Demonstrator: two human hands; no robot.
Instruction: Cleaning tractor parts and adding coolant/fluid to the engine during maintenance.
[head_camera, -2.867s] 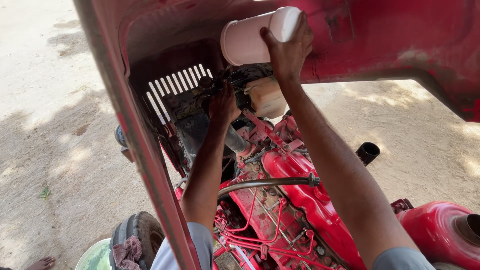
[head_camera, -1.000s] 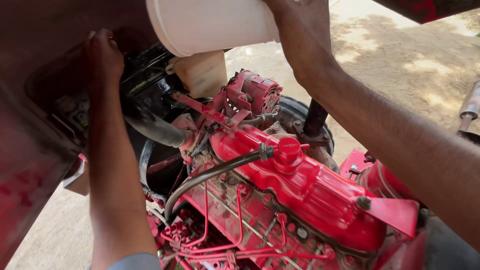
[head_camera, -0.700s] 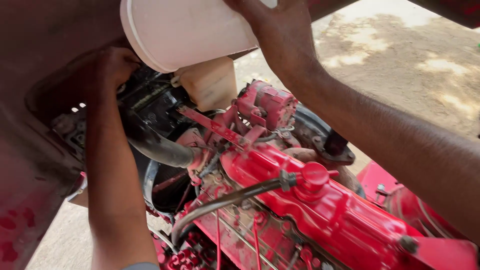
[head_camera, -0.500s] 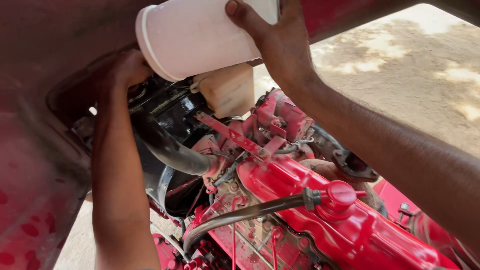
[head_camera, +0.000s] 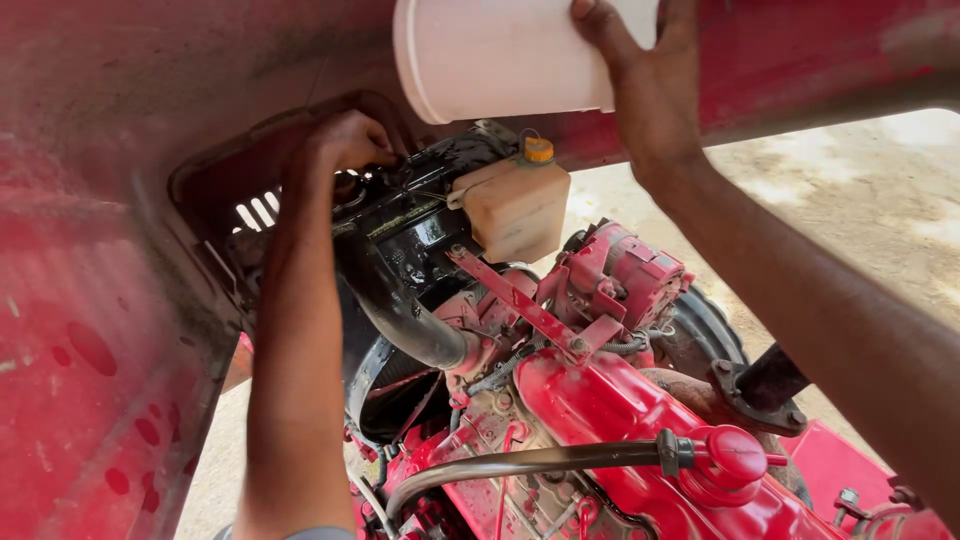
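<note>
1. The right hand (head_camera: 655, 95) reaches up under the raised red hood (head_camera: 150, 120) and has its grip on a white bucket (head_camera: 500, 55); the thumb lies across the bucket's side and the fingers wrap behind it.
2. The bucket is tipped on its side, rim toward the left, high above the engine and just over the small tank below it.
3. The left hand (head_camera: 345, 145) is up at the top of the black radiator (head_camera: 400, 225), fingers curled closed against something there; what it holds is hidden in shadow, so I cannot tell.
4. Just right of that hand sits a cream plastic tank (head_camera: 515, 205) with an orange cap (head_camera: 538, 150), close beneath the bucket's rim.
5. A thick black hose (head_camera: 400, 310) bends down from the radiator toward the red engine (head_camera: 620, 420).
6. A thinner dark pipe (head_camera: 530, 462) runs across the engine to a red round cap (head_camera: 730, 455).
7. Sandy ground (head_camera: 880, 200) lies beyond, in sunlight.
</note>
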